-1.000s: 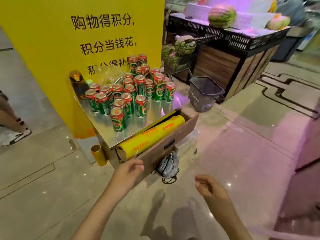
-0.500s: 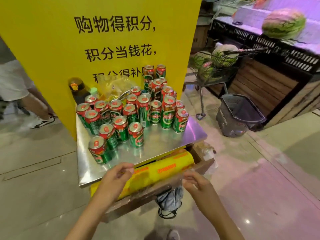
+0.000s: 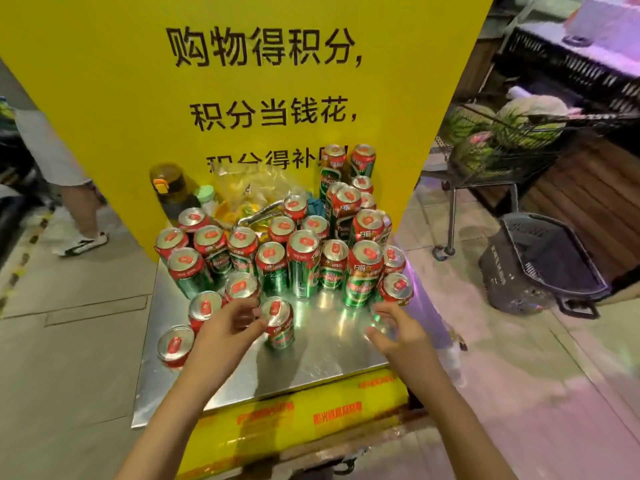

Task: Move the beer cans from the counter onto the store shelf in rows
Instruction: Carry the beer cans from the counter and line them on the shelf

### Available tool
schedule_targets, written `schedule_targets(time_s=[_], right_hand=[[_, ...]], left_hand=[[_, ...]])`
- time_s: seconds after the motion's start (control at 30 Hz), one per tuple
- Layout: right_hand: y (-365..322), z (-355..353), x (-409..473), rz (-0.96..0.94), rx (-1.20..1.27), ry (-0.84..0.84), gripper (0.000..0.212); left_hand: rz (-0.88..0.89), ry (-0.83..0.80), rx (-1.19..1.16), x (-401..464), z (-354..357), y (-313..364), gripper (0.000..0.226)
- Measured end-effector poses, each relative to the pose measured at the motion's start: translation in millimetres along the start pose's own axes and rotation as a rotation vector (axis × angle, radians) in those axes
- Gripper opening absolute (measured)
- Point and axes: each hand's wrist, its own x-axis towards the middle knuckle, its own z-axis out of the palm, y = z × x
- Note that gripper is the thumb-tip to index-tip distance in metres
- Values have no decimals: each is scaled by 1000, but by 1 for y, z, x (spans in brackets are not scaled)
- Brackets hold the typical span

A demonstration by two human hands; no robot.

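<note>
Several green and red beer cans stand crowded on a shiny metal counter in front of a yellow sign. My left hand reaches over the counter with fingers apart, just left of a lone front can and touching none that I can see. Below another can at the right edge, my right hand hovers with spread fingers and holds nothing. One can stands at the front left corner. No store shelf is in view.
A yellow roll of film lies in the open drawer under the counter. A dark bottle and a plastic bag sit at the back. To the right stand a trolley of melons and a grey basket. A person's leg is at the left.
I have come closer to the counter. Both hands moved up from the drawer's front edge to over the counter, next to the front cans.
</note>
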Motion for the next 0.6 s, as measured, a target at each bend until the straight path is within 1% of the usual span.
schedule_targets(time_s=[0.07,0.2,0.27,0.33,0.4,0.47,0.53,0.6], right_hand=[[-5,-2,22,-29,-9,56,43],[-18,-7,54,-94,11,104,62],[-20,-9,66,-129,22,143,65],[-19,-6,82,-116,4,132,62],[-16,1,95,-77,-46,105,61],[-13,7,102,-48,-56,65,69],[-13,12,107,-35,-54,85,75],[-11,14,109,-30,-56,128,72]], left_hand=[[52,-20,45,28,5,12,39],[165,12,215,76,22,33,63],[240,22,272,92,31,38,71],[291,16,279,110,38,36,78],[284,-28,284,124,44,35,88],[254,-71,309,133,49,36,96],[246,-91,347,139,53,37,96],[248,-80,391,142,54,36,93]])
